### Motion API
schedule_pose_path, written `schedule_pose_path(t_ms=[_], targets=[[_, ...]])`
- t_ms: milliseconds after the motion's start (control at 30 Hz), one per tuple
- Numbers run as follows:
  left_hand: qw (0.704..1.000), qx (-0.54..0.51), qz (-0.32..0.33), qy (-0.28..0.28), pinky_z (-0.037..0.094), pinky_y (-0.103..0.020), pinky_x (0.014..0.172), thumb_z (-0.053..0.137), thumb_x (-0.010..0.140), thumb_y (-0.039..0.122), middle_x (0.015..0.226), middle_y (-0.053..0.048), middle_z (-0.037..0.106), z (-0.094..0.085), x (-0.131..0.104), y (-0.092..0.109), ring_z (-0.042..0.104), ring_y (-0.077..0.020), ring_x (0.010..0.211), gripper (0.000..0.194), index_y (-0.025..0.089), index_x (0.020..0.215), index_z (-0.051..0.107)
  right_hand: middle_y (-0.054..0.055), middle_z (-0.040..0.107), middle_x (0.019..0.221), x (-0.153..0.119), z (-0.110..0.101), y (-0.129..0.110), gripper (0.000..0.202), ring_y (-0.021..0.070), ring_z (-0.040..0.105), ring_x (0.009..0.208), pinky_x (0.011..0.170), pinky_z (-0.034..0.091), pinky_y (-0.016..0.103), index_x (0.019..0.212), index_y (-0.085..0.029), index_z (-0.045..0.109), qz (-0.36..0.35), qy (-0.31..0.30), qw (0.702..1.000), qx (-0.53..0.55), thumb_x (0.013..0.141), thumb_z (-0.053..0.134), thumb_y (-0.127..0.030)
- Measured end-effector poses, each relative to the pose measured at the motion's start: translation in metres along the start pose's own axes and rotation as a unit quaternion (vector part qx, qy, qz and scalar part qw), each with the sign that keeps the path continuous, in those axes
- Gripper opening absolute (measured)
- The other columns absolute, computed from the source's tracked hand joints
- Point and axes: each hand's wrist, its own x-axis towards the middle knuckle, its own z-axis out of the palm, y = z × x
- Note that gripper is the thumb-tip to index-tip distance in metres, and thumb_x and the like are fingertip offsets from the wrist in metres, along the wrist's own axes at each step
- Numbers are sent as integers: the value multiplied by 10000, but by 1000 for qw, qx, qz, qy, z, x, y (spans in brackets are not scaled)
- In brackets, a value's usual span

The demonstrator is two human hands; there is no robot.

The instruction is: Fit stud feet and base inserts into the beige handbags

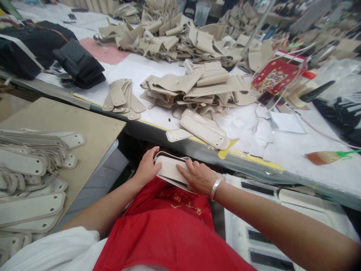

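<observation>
Between my hands, above my red apron, is a cream leather bag piece (170, 168) with a curved band along its far side. My left hand (147, 165) grips its left end, thumb on top. My right hand (199, 176) holds the right end, with fingers lying over its upper face. Just beyond, at the table edge, lies a small stack of cream leather strips (201, 128) with rounded ends and metal studs. Farther left on the table, similar strips (121, 96) are fanned out. The underside of the held piece is hidden.
Beige leather pieces (197, 84) are heaped on the white table, with a bigger pile (175, 37) behind. Black bags (79, 62) sit at the left. A brown board (93, 120) carries many strips (31, 207). A red box (278, 73) and a glue brush (323, 157) are at right.
</observation>
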Motion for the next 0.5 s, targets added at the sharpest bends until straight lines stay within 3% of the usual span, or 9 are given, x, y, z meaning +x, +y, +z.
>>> schedule_pose_path(t_ms=[133, 233, 333, 400, 500], targets=[[972, 101, 209, -31, 413, -381, 937, 474, 834, 199, 1038, -86, 599, -2, -2, 24, 527, -210, 1009, 236, 156, 1048, 563, 189, 489, 1098, 12, -10, -8, 395, 265, 534, 868, 637, 424, 353, 1275, -179, 421, 79, -42, 996, 12, 895, 319, -218], [937, 117, 316, -91, 445, -323, 841, 475, 863, 257, 937, -76, 619, -5, -6, 32, 550, -184, 895, 173, 157, 945, 591, 176, 485, 1102, 7, -10, 0, 524, 282, 541, 875, 652, 443, 362, 1288, -190, 404, 81, -67, 994, 37, 801, 523, -342], [886, 185, 397, -151, 421, -362, 846, 515, 846, 385, 916, -76, 621, -16, -9, 20, 545, -196, 869, 253, 163, 936, 597, 180, 460, 1148, 2, -6, 8, 751, 297, 542, 869, 652, 456, 374, 1311, -189, 376, 63, -59, 995, 49, 651, 662, -405], [857, 236, 425, -174, 402, -377, 863, 493, 863, 362, 885, -64, 618, -25, -8, 8, 538, -189, 850, 228, 169, 930, 594, 179, 474, 1114, 8, -3, 8, 683, 295, 547, 856, 642, 459, 374, 1273, -179, 417, 55, -47, 996, 55, 659, 644, -374], [840, 275, 434, -176, 404, -347, 836, 430, 892, 229, 872, -55, 609, -30, -2, 1, 527, -168, 818, 170, 167, 881, 587, 167, 511, 1016, 23, -4, 0, 510, 287, 561, 841, 646, 464, 380, 1182, -156, 490, 42, -46, 996, 64, 702, 592, -295]])
